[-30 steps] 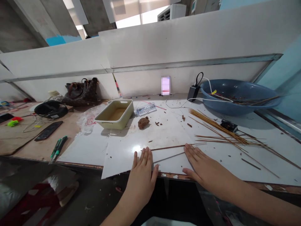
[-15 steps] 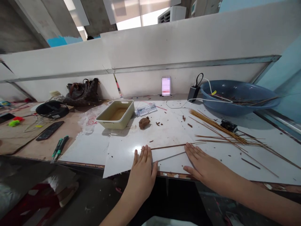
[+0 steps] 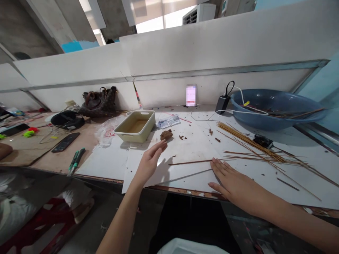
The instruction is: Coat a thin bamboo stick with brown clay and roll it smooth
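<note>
My left hand [image 3: 150,160] is lifted off the white board, fingers stretched out and holding nothing, with its fingertips just in front of a brown clay-like lump [image 3: 166,134]. Whether it touches the lump I cannot tell. Flat on the board lies my right hand [image 3: 225,176], its fingers extended over the right end of a thin brown-coated stick [image 3: 189,162]. The stick's left end is free. To the right, a bundle of thin tan sticks [image 3: 243,140] fans out beside several loose ones. Small brown crumbs [image 3: 181,137] lie near the lump.
A cream plastic tub [image 3: 135,137] holding brownish liquid stands at back left. A blue basin [image 3: 265,121] with sticks in it is at back right, beside a black box [image 3: 221,104] with a white cable. Farther left are green-handled tools [image 3: 76,160], a phone [image 3: 65,142] and a handbag [image 3: 99,102].
My left hand has left the stick's left end, rising and reaching forward to the lump. My right hand stays flat at the stick's right end. The view has shifted slightly.
</note>
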The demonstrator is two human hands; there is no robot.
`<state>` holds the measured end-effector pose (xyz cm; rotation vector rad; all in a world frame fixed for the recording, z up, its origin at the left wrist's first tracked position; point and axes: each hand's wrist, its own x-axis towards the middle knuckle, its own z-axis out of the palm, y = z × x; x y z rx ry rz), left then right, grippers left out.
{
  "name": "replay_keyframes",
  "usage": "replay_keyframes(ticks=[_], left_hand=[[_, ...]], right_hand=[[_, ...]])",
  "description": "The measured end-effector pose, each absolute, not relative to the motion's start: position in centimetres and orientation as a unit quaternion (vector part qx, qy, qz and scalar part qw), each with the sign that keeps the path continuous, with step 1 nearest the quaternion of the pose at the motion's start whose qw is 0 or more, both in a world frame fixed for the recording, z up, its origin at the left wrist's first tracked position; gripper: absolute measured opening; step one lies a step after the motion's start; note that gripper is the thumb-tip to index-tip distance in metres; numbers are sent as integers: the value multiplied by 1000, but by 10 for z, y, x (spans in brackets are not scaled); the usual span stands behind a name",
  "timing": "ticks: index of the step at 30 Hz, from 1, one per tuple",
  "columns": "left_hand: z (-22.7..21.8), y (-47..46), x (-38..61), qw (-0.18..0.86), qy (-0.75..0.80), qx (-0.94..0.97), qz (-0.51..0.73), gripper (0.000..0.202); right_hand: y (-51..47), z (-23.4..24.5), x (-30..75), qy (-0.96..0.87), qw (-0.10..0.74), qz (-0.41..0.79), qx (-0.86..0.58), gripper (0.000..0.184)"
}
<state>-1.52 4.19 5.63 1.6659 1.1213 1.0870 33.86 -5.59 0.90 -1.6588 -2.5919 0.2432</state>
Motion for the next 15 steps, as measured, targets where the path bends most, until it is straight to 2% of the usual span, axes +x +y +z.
replay_keyframes(ticks=[2,3,6,8,12,15], left_hand=[[61,50,-2,437,410,671,436,51],[63,53,4,412,423,684,428,51],[65,53,11,251,500,747,360,35],[65,48,11,184,525,779,289,24],[58,41,15,202,540,801,159,28],[52,43,23,155,536,819,135,29]], right_hand=[[-56,8,338,-834,30,81,-545,93],[-56,8,337,-832,30,83,-548,93],[-57,9,336,-830,29,90,-550,95],[-57,9,337,-833,28,95,-544,95],[-57,7,338,-837,28,95,-538,96],[-57,5,340,-834,37,94,-542,96]])
